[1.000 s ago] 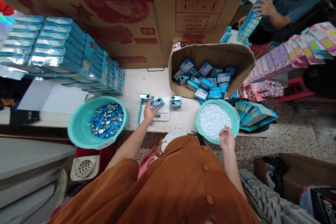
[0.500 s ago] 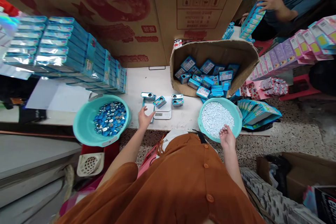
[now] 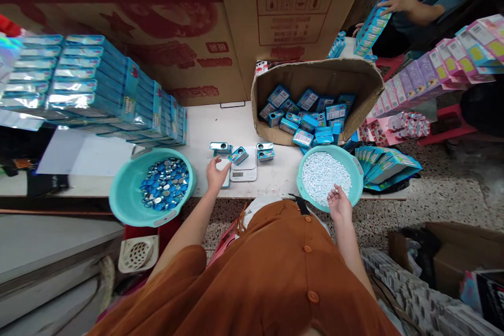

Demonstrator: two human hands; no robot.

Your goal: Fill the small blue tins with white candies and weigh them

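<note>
Left hand [image 3: 216,176] spread beside scale [image 3: 244,175], right hand [image 3: 340,205] half-curled

In front of me, one small blue tin [image 3: 238,156] sits askew on the plate of my white digital scale [image 3: 247,174]; its silvery top shows me a round dark opening. The scale lies flat, and I cannot read the figures on its display [image 3: 237,174]. To my right, well apart from the scale, a turquoise basin [image 3: 357,174] contains very many small white pellets [image 3: 323,176], loosely heaped together.
</note>
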